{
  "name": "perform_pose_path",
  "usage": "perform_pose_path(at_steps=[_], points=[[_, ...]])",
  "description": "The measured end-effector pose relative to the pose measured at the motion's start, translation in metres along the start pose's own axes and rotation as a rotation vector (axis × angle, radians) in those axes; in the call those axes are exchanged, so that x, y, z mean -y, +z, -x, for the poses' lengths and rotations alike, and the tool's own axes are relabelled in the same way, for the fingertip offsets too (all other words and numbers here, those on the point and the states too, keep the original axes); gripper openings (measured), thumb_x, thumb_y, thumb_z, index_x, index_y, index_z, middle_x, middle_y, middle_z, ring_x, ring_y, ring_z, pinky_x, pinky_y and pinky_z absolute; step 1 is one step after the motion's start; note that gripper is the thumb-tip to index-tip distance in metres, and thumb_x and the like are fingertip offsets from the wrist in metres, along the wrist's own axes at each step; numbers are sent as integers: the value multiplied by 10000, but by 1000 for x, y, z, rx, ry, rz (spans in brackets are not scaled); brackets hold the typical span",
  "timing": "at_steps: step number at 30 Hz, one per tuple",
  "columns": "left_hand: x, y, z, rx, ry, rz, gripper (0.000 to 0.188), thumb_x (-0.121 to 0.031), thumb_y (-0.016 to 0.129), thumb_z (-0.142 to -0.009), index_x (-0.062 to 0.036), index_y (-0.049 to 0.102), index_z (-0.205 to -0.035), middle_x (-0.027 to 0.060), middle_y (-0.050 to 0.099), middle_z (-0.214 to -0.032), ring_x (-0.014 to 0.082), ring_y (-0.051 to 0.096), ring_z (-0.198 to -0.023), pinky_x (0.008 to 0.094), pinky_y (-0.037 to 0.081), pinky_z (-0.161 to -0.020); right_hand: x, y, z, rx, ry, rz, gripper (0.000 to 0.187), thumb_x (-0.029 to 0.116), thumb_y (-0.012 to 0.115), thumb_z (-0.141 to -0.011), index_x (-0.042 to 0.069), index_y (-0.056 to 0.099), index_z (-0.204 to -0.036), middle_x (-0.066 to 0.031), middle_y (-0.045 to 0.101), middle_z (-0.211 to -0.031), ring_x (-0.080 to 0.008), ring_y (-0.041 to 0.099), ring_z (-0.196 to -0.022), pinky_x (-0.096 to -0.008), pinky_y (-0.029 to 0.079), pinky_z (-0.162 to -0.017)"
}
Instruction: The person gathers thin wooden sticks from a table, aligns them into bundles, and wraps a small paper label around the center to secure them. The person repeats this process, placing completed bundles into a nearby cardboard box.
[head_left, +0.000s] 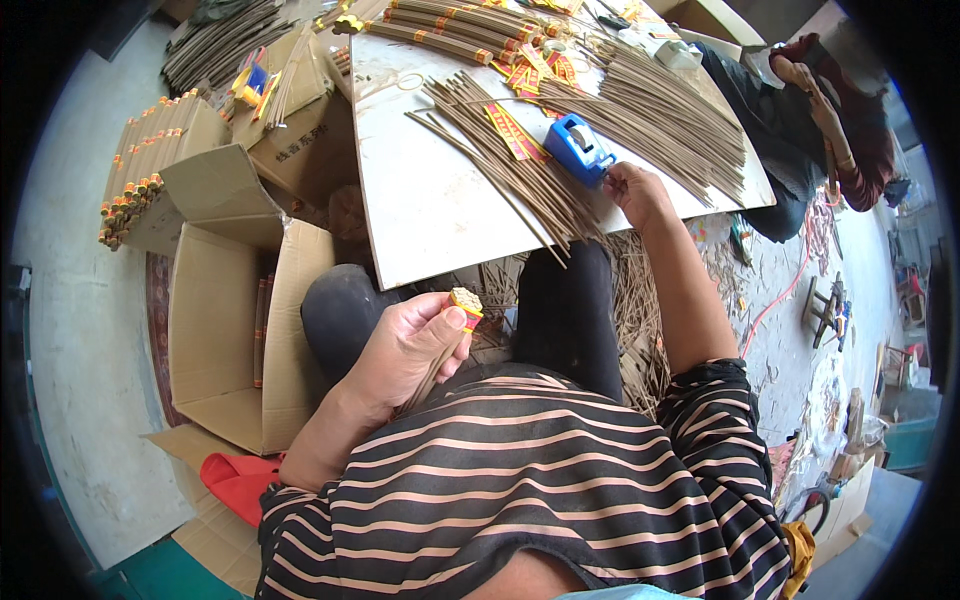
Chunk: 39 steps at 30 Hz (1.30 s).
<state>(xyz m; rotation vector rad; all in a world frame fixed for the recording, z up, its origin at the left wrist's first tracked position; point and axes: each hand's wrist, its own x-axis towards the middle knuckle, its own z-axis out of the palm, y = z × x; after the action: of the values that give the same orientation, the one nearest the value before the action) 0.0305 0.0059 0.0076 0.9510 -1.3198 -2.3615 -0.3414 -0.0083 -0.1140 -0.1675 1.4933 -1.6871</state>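
My left hand (415,345) is wrapped round a bundle of thin brown incense sticks (466,299), held in front of my striped shirt above my lap. Its upper end points away from me and bears a red and yellow paper band; the lower part is mostly hidden by the hand. My right hand (638,190) reaches to the table's near right edge. Its fingers pinch at the cutting end of a blue tape dispenser (577,147), where the clear tape comes out and is hard to make out. Loose incense sticks (500,165) lie beside the dispenser.
On the white table (420,235) lie more loose sticks (670,110), red and yellow labels (535,75) and banded bundles (430,38). An open cardboard box (215,330) stands left, with stacked bundles (150,160) beyond. Another person (790,120) sits at the right.
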Motion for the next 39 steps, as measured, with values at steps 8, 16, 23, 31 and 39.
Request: perform_pose_path(at_steps=[8, 16, 23, 31, 39], points=[[3, -5, -2, -14, 8, 8, 331, -325, 541, -913, -9, 533, -1009, 56, 552, -716, 80, 483, -528, 180, 381, -464, -4, -3, 0, 87, -118, 125, 132, 134, 603, -758, 6, 599, -725, -75, 581, -673, -150, 513, -549, -245, 394, -499], [-1, -7, -4, -38, 0, 39, 261, -244, 575, -894, 3, 544, -974, 39, 543, -691, 78, 473, -506, 186, 371, -449, 39, 23, 102, 435, -146, 120, 121, 214, 577, -865, 94, 575, -885, -18, 600, -884, -109, 543, -843, -269, 400, -772], [2, -7, 4, -67, 86, -17, 236, -213, 602, -883, 0, 549, -967, 8, 531, -666, 52, 467, -505, 170, 366, -441, 16, 79, 212, 1014, -210, 259, 90, 101, 619, -861, 46, 549, -843, 2, 531, -825, -74, 473, -774, -211, 394, -703], [1, -4, 9, -123, 140, -149, 239, -159, 640, -855, 4, 553, -1005, -16, 518, -678, 23, 449, -528, 164, 362, -449, 2, 100, 231, 964, -262, 488, 114, 139, 648, -839, 37, 599, -823, 1, 544, -833, -91, 503, -779, -222, 405, -717], [2, -7, 9, -123, 155, -240, 257, -167, 642, -845, 19, 562, -1004, 10, 552, -726, 44, 486, -588, 184, 416, -503, -2, 105, 233, 917, -202, 480, 129, 156, 659, -837, 29, 631, -838, -11, 546, -789, -86, 503, -735, -219, 422, -664]])
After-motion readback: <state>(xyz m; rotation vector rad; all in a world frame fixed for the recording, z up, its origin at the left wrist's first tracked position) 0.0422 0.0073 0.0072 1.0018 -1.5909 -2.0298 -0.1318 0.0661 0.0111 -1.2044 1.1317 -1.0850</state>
